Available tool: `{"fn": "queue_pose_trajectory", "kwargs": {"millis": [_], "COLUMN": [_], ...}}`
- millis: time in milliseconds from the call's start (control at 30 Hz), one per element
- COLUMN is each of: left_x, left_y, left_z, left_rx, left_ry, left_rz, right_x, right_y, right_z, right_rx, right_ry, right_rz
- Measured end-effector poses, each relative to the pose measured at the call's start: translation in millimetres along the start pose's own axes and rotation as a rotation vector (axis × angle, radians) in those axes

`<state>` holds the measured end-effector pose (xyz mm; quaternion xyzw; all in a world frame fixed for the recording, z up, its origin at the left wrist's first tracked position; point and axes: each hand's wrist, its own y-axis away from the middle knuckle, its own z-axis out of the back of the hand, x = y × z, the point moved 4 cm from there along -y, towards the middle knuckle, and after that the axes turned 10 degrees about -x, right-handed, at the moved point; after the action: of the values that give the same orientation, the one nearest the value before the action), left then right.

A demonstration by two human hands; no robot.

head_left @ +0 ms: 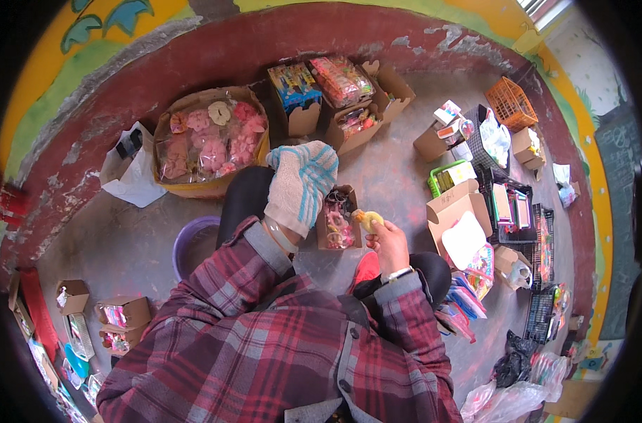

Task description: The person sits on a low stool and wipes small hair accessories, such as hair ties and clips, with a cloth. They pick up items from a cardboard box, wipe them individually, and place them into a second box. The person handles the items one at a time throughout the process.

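A beige cloth with teal stripes (303, 180), like a towel or mitt, covers my left hand (280, 231). Only the wrist shows there, and the fingers are hidden. My right hand (389, 247) pinches a small, soft-looking yellow piece with an orange-brown end (367, 219), whose kind I cannot make out. Between my hands, on the floor, stands a small cardboard box (325, 236) with pink and dark hair-accessory-like items in it. The cloth hangs just left of this box and the yellow piece is at its right side.
A big carton of pink scrunchie-like items (212, 141) stands front left, beside a white bag (127, 176). Ahead are filled boxes (296, 99); a purple basin (194, 243) sits left. Crates (540, 240), an orange basket (511, 103) and plastic bags (518, 395) line the right.
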<state>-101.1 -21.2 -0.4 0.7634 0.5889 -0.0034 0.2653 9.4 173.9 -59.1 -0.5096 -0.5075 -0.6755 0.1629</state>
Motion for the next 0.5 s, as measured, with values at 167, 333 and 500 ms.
{"fn": "queue_pose_trajectory", "kwargs": {"millis": [167,333,500], "left_x": [4,7,13], "left_y": [-3,7,-5], "left_z": [-1,-8,3], "left_rx": [-0.051,-0.007,0.021], "left_ry": [-0.079,-0.174,-0.174], "left_rz": [0.035,0.190,0.114], "right_x": [-47,-102,-47], "right_y": [-49,-75,-43], "right_z": [-1,18,7], "right_rx": [-0.075,-0.216,-0.031], "right_ry": [-0.084,-0.017,-0.052], "right_rz": [-0.131,-0.470,-0.245]}}
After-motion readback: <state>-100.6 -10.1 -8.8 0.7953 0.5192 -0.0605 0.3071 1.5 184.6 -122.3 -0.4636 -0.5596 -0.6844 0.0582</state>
